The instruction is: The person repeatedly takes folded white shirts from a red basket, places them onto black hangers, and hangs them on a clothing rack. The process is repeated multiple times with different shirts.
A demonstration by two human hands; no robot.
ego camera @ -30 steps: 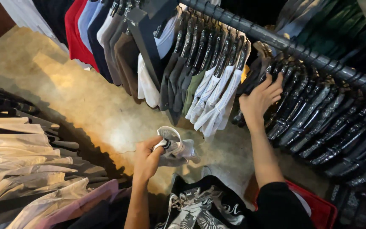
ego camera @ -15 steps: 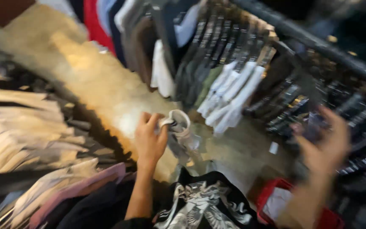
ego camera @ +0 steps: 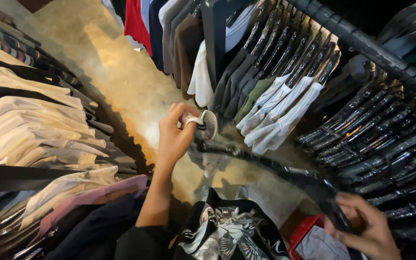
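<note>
My left hand (ego camera: pixel 173 137) is raised in the middle of the view, shut on the white hook of a hanger (ego camera: pixel 206 121). From just below the hook a long dark garment (ego camera: pixel 285 173), blurred, stretches down to the right. My right hand (ego camera: pixel 364 228) is at the lower right, fingers closed on the far end of that dark garment. A black garment with a white print (ego camera: pixel 227 231) lies below my left forearm.
A dark rail (ego camera: pixel 362 43) at the upper right carries many dark garments on black hangers, with white and grey shirts (ego camera: pixel 275 115) beside them. A rack of white and beige shirts (ego camera: pixel 30 125) fills the left. Concrete floor (ego camera: pixel 121 82) runs between. A red basket (ego camera: pixel 306 233) sits at the bottom right.
My right hand left the hangers on the rail and dropped to the lower right, now gripping the dark garment. My left hand rose slightly with the hanger hook.
</note>
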